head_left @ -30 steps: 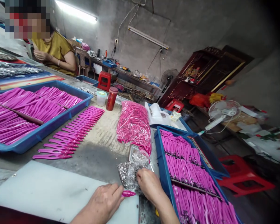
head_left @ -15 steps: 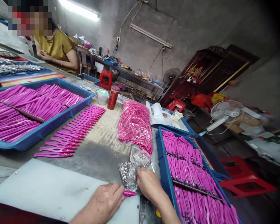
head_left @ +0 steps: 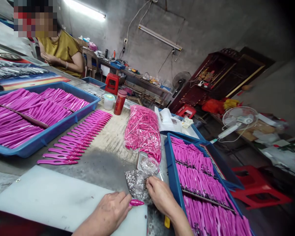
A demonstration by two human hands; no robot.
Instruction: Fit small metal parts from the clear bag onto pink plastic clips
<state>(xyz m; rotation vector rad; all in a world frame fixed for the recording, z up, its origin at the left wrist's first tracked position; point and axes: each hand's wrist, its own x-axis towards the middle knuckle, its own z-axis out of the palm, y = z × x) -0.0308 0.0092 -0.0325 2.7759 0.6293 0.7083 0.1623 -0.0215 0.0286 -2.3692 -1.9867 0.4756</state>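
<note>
My left hand (head_left: 111, 209) rests on the white board, its fingers closed around a slim pink plastic piece (head_left: 137, 202). The rounded, tapered end of that piece sticks out to the right; the rest is hidden under the fingers. Over a clear plastic bag (head_left: 140, 185) of small shiny metal parts (head_left: 132, 180), my right hand (head_left: 159, 193) has its thumb and forefinger pinched together. What lies between those fingertips is too small to make out. A row of similar pink pieces (head_left: 75, 141) is laid out on the table, up and to the left.
Blue trays stand on the left (head_left: 22, 151) and right (head_left: 179, 196), full of pink pieces. Behind the metal parts lies a big bag of pink parts (head_left: 142, 131). A red bottle (head_left: 120, 102) and lidded tub (head_left: 109, 102) stand farther back. Across the table sits a person (head_left: 61, 52).
My right hand has shifted slightly to the right and its fingertips have drawn together at the bag. The left hand keeps its place with the pink piece.
</note>
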